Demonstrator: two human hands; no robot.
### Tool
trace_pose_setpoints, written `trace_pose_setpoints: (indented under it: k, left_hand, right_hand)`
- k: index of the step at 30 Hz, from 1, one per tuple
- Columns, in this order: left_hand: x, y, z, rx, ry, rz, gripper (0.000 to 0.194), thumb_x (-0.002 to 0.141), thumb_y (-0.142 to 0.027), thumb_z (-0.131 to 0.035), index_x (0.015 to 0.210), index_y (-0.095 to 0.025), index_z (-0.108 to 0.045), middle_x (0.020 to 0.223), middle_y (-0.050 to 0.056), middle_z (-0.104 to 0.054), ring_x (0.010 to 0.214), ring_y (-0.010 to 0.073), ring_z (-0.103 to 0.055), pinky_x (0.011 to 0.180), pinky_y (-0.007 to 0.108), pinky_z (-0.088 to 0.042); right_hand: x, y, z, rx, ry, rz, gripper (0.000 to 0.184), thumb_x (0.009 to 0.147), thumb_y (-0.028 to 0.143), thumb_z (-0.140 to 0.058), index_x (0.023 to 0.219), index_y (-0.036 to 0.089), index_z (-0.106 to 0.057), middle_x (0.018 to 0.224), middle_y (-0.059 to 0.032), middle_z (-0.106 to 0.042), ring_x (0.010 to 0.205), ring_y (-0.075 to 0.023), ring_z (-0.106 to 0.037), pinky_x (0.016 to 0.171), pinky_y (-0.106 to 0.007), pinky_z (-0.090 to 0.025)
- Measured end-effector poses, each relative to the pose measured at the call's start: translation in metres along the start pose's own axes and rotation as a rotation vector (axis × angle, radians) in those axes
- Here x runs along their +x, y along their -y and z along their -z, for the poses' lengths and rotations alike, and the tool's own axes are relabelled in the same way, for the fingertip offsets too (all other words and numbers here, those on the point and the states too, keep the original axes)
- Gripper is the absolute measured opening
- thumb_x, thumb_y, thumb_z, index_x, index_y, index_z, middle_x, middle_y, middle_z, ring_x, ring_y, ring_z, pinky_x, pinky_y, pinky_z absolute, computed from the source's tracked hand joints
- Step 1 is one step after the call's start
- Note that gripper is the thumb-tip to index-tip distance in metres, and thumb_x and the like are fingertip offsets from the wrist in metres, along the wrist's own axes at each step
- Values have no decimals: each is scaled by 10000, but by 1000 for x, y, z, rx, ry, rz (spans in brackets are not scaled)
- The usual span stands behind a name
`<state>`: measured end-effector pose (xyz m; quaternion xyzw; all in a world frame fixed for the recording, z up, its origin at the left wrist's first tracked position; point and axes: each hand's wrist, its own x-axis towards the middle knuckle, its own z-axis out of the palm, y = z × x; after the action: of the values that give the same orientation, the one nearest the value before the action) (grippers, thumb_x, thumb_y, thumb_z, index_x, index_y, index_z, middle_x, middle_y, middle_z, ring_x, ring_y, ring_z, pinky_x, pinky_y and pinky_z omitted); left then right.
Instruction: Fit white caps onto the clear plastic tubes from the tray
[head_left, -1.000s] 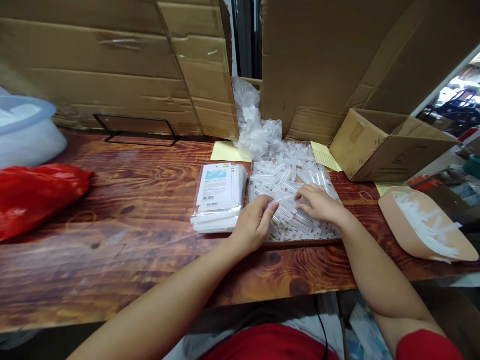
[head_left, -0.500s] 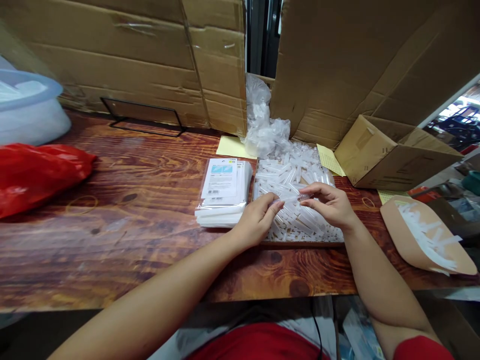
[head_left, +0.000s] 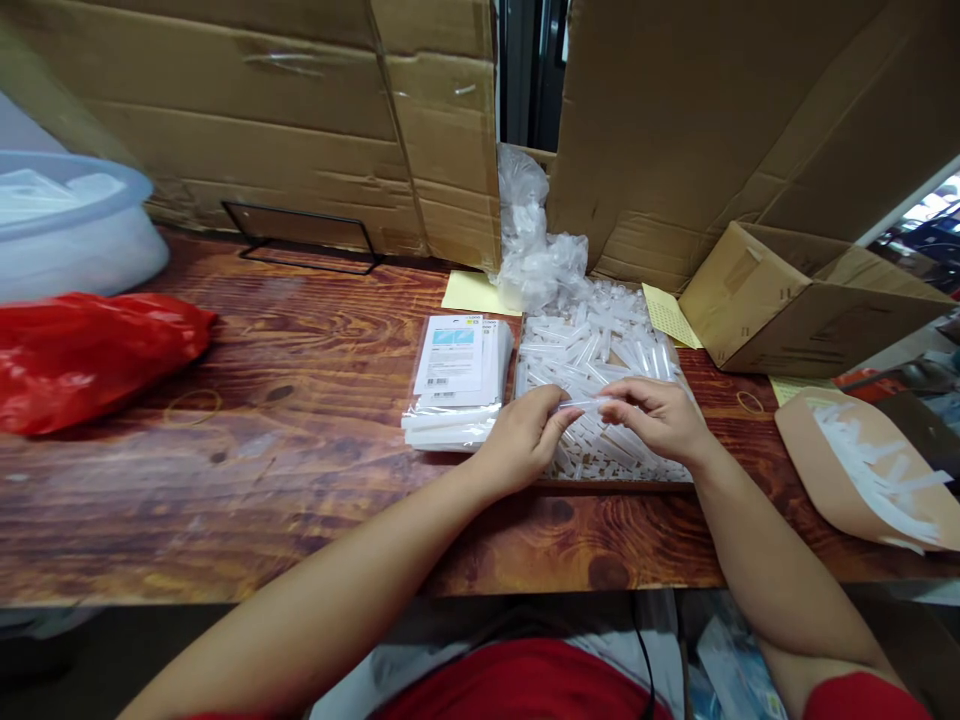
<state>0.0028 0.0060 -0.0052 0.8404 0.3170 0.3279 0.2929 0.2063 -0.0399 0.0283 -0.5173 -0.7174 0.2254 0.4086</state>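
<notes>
Over a shallow tray heaped with clear plastic tubes and small bits, my two hands come close together. My left hand pinches one end of a slim clear plastic tube between thumb and forefinger. My right hand closes its fingertips at the tube's other end; a small piece there is too blurred to tell. Left of the tray lies a stack of clear packets with printed white cards, near my left wrist.
A pale tub and a red plastic bag stand at the left. A black wire stand is at the back. To the right are an open cardboard box and a tan container with white strips.
My right fingertips have come nearer my left hand along the tube. The whole scene has shifted slightly to the right as the camera turned.
</notes>
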Motion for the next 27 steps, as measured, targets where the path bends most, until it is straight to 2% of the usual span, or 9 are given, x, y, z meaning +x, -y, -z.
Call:
trace_pose_setpoints:
  k: [2,3,6,10,13,17,20,24,27]
  left_hand:
    - [0,-2,0,38,12,-8,294,980,-418,-398,807,-205,-504,772,28,-566,739,186,-536,690,302,-400]
    - [-1,-3,0,43,21,-4,299,982,-419,-395,799,-207,-499,763,26,-564,726,184,-532,682,303,-394]
    - [-1,-6,-1,9,30,22,290,986,-404,-388,806,-208,-503,770,24,-578,724,182,-539,681,303,-392]
    - [-1,-5,-1,-47,25,58,294,977,-413,-397,797,-209,-508,759,13,-579,724,174,-539,682,297,-398]
    - [-1,-5,0,-107,15,91,323,977,-433,-386,768,-209,-488,723,-2,-551,705,165,-527,669,286,-391]
    - [-1,-5,0,-165,58,113,342,969,-460,-394,764,-205,-495,730,-5,-550,721,165,-531,689,286,-396]
    - [0,-4,0,-238,79,159,370,971,-486,-380,778,-202,-519,763,1,-590,759,169,-554,722,290,-419]
    - [2,-2,3,-309,96,183,396,957,-503,-393,755,-194,-538,767,7,-609,786,175,-564,759,299,-445]
    - [2,-1,5,-303,115,176,399,956,-509,-392,755,-194,-532,757,7,-605,773,172,-560,733,293,-451]
  right_hand:
    - [-1,1,0,21,69,-115,627,905,699,-448,589,190,-633,556,-34,-603,558,-157,-581,590,-303,-484]
    - [-1,1,1,33,82,-133,634,900,717,-432,615,188,-633,560,-27,-584,562,-154,-570,584,-297,-476]
    - [-2,0,4,63,62,-82,485,817,669,-630,921,197,-676,771,-29,-640,684,-161,-593,634,-287,-488]
    - [-3,-1,3,68,106,-146,468,902,633,-528,769,196,-630,613,-4,-579,570,-142,-543,558,-279,-447]
    - [-2,0,0,62,69,-103,390,866,586,-613,930,203,-651,721,-13,-625,647,-154,-570,601,-286,-461]
    - [-1,1,-2,23,56,-99,351,926,513,-539,788,201,-620,624,9,-554,583,-138,-516,572,-276,-422]
    - [-1,0,-3,9,53,-47,247,876,452,-627,906,207,-633,775,-12,-616,674,-149,-559,625,-275,-445]
    - [-2,-1,-4,-27,79,-66,232,912,430,-580,824,216,-608,661,13,-582,607,-143,-528,586,-271,-418]
    - [-3,3,-6,-16,64,9,168,887,388,-619,921,223,-615,797,-14,-648,705,-156,-571,659,-280,-448]
